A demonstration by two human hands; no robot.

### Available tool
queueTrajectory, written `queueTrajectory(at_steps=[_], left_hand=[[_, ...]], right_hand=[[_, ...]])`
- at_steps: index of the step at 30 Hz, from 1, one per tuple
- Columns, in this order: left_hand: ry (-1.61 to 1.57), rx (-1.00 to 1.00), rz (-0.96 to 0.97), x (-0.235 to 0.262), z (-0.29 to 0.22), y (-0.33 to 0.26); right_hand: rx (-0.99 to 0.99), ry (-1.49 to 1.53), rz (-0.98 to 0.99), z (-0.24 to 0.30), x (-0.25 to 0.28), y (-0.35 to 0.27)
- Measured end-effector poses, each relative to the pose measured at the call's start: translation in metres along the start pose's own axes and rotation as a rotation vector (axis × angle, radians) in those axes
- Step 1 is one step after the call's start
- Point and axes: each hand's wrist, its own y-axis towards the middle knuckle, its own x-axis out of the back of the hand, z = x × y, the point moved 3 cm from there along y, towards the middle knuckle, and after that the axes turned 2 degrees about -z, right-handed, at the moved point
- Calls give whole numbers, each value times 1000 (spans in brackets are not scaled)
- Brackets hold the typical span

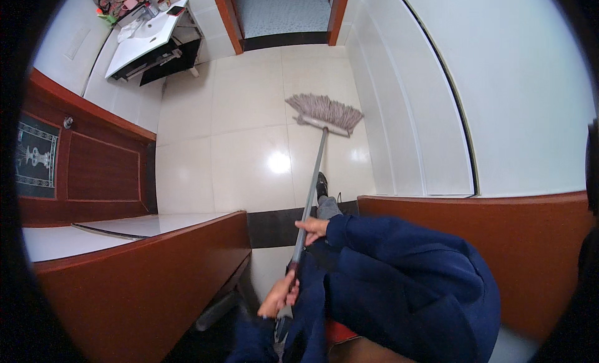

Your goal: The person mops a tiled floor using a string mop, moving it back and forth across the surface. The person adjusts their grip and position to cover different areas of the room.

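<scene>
A mop with a long grey metal pole (pixel 318 157) slants away from me, and its greyish-pink string head (pixel 327 110) lies on the pale tiled floor near the right wall. My left hand (pixel 279 294) is closed round the dark grip at the pole's near end. Farther up, my right hand (pixel 313 229) is wrapped round the pole just above the dark threshold. Both forearms are in dark blue sleeves. One dark shoe (pixel 322 185) of mine shows beside the pole, partly hidden by my body.
Pale glossy tiles (pixel 243 107) cover the floor. A white washbasin (pixel 150 29) stands at the far left. A brown wooden door (pixel 100 163) is on the left, and a doorway (pixel 284 16) opens at the far end. Brown door frames (pixel 150 288) stand close on both sides of me.
</scene>
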Motion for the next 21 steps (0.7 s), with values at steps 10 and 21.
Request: queueTrajectory(at_steps=[10, 21], left_hand=[[-165, 45, -203, -30, 78, -106], [-89, 16, -213, -115, -120, 49]], right_hand=[[-256, 384, -151, -57, -7, 3], [262, 47, -1020, 96, 190, 43]])
